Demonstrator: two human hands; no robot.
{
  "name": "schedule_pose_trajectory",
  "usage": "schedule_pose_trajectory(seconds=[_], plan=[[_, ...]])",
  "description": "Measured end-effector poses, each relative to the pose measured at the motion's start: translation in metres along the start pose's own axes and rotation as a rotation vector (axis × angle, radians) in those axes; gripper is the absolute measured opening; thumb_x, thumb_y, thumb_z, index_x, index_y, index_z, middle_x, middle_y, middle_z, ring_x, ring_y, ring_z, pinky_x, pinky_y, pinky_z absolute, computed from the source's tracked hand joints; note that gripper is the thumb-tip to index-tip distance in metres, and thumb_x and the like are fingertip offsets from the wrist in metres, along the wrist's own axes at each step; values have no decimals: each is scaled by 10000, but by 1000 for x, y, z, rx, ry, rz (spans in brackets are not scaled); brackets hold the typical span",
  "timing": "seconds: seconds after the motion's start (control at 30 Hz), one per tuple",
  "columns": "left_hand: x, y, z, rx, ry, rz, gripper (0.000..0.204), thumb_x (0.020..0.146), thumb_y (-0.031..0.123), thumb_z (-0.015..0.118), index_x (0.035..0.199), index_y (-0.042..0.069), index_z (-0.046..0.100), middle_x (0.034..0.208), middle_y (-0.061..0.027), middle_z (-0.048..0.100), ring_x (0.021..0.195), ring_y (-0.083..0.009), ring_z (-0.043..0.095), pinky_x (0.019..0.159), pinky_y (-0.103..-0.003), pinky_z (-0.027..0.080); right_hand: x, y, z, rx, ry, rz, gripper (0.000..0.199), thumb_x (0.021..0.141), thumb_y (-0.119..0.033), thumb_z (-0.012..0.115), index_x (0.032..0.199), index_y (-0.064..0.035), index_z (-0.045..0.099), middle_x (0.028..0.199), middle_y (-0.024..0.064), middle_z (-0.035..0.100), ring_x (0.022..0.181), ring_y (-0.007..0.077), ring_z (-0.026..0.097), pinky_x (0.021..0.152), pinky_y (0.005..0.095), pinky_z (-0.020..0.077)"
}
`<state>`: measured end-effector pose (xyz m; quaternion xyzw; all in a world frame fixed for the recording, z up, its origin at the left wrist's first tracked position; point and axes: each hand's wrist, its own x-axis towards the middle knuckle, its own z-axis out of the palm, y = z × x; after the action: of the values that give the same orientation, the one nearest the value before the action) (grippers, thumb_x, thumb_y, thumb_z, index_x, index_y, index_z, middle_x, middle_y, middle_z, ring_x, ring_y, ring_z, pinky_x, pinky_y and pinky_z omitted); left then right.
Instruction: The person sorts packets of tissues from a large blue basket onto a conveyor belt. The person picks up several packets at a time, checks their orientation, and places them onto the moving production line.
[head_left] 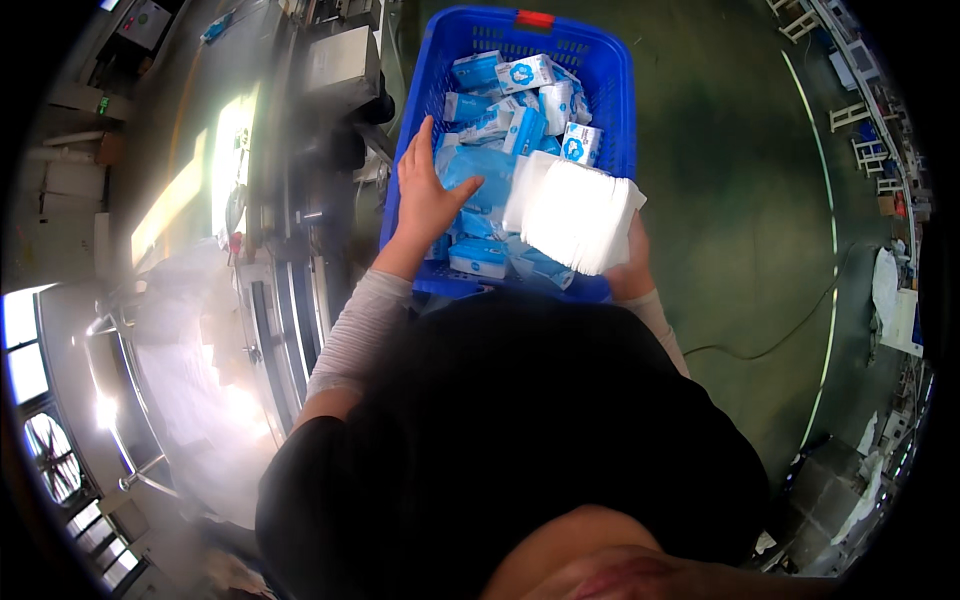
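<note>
Right hand [630, 262] gripping white folded paper-tissue stack [580, 217]; left hand [430, 195] spread apart. Best support loose edges evenly.

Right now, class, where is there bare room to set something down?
Free: green floor between the blue basket and the pale line, beyond the dark cable. Crowded: the basket, heaped with packs, left hand over them, right hand holding a white stack.

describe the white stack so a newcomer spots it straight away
Find the big blue basket. Over its near right part, the right hand holds a thick white stack. Its broad face is plain white, unlike the blue-and-white packets inside.
</note>
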<state>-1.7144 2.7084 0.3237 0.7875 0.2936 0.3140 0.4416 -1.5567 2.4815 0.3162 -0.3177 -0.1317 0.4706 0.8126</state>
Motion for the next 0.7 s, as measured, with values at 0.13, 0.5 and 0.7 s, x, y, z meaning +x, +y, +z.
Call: schedule_pose_trajectory(seconds=[0.13,0.5,0.7], plan=[[-7,19,-9,-1467,-706,-683,782,907,485,565,1427,-25,283,1399,-167,433,1299,-267,422,1029,-350,366,16,3,-1,-133,2,77,512,920,-260,583,1326,12,430,1240,133,572,1114,231,581,939,359,479],[-48,-17,-137,-1015,93,-484,446,818,40,647,1231,-34,497,1119,-134,628,1022,-212,612,925,-339,472,86,48,58,-631,-182,221,569,966,-432,470,1398,-86,342,1283,137,537,1161,236,533,902,346,438],[-165,-128,-283,-818,690,-797,478,883,178,603,1291,-11,440,1236,-128,556,1126,-254,537,1017,-402,390,131,66,-26,-928,112,271,377,955,-276,527,1262,-59,498,1076,105,654,979,217,620,848,329,459]])
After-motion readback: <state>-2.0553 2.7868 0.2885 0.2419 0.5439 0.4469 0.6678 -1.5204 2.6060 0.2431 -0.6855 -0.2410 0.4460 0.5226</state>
